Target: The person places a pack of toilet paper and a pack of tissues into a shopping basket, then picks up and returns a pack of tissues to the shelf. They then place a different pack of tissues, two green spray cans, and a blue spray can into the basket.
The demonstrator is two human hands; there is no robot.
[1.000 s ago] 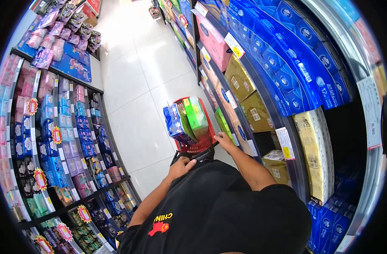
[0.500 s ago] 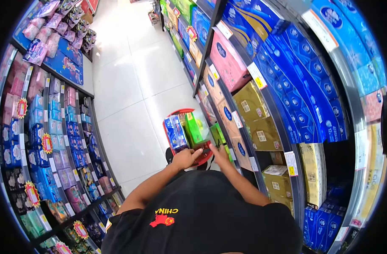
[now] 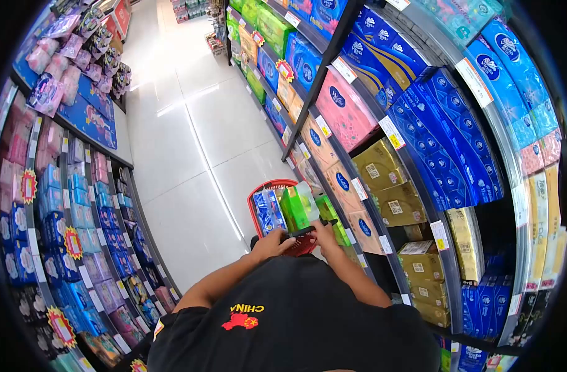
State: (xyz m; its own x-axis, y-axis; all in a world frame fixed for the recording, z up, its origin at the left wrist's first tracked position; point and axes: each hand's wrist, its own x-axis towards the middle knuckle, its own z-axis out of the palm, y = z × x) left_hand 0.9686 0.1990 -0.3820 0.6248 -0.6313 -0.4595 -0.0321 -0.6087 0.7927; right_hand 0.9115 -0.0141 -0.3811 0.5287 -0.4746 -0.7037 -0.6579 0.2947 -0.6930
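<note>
A red shopping basket (image 3: 254, 215) is in front of my body. A blue plastic-wrapped pack (image 3: 269, 212) lies in its left side, beside a bright green pack (image 3: 294, 209) with something translucent (image 3: 309, 204) against its right edge. Between my hands runs a dark bar (image 3: 301, 232) that looks like the basket's handle. My left hand (image 3: 270, 245) is closed at the bar's left end, its fingers partly hidden. Around the right part of the bar, my right hand (image 3: 324, 238) is closed too. Another green pack (image 3: 334, 224) shows just beyond that hand, close to the shelf.
Shelves on the right hold gold tissue packs (image 3: 392, 208), a pink pack (image 3: 345, 110) and blue tissue bundles (image 3: 444, 142). Small coloured packs (image 3: 82, 192) fill the left shelves. A tiled aisle floor (image 3: 193, 149) runs ahead between them.
The basket has shifted slightly right and down in view. My hands have come onto the dark bar, now plainly visible between them. The shelves have shifted as my view moved.
</note>
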